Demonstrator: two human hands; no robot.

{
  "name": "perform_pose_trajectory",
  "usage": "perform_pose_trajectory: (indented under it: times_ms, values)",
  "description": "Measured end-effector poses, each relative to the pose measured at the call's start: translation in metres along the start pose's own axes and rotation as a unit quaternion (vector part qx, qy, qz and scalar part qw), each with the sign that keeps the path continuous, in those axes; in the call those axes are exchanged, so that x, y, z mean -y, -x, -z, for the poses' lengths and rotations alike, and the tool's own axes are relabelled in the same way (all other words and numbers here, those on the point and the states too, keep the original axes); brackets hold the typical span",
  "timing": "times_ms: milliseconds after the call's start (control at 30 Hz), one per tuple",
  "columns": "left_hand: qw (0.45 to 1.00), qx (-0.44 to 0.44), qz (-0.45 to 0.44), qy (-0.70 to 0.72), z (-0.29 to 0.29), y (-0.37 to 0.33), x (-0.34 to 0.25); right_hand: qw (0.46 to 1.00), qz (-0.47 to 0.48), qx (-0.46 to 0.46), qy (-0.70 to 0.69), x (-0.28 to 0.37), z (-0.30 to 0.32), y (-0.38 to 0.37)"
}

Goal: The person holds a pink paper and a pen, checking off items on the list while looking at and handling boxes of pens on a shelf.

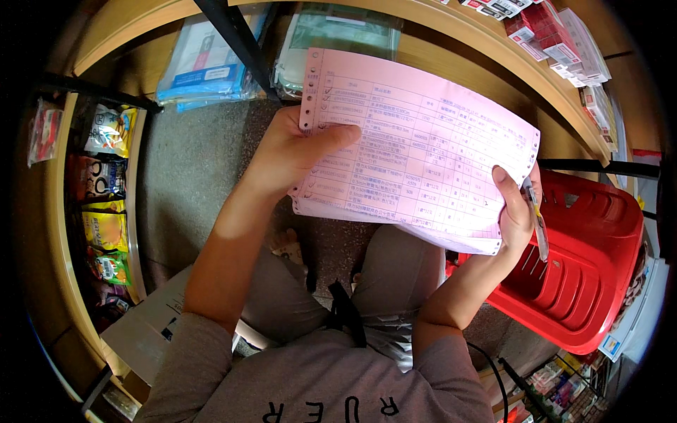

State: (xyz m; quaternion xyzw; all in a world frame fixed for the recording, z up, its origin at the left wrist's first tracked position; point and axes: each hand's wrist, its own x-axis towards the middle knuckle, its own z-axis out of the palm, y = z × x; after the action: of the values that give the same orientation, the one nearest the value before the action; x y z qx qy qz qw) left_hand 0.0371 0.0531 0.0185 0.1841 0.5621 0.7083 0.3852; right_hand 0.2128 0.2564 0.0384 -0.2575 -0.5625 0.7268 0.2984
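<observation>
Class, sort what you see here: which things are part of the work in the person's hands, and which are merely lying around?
In hand:
- pink printed sheets, held by both hands
- left hand, thumb on the sheet
- right hand, also holding a pen

Lying about:
- red plastic basket
- snack packets on the left shelf
- clear flat packs on the upper shelf
- cardboard box

Both forearms rise from the six o'clock edge, bare below grey short sleeves. The left arm runs up from about seven o'clock toward centre, its wrist bent slightly inward; the left hand (293, 151) is curled closed — thumb pressed flat across the front and pointing toward three o'clock, fingers hidden behind. The right forearm climbs from five o'clock toward three o'clock. The right hand (516, 208) is also clamped shut — thumb upright, pointing to twelve o'clock, fingers wrapped out of sight.
</observation>
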Motion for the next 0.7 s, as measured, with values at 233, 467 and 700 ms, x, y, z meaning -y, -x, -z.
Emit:
perform_pose_trajectory:
  times_ms: [233,467,700]
  values:
    - [1.000,-0.002,0.000,-0.001,0.001,-0.001,0.002,1.000,0.016,-0.005,0.023,0.000,-0.003,-0.002]
    - [1.000,-0.005,0.008,-0.009,0.001,-0.001,0.000,0.999,0.029,0.012,0.035,-0.007,0.002,-0.007]
    - [1.000,-0.014,0.005,-0.005,0.002,-0.001,0.000,0.995,0.072,0.035,0.053,-0.012,0.006,-0.009]
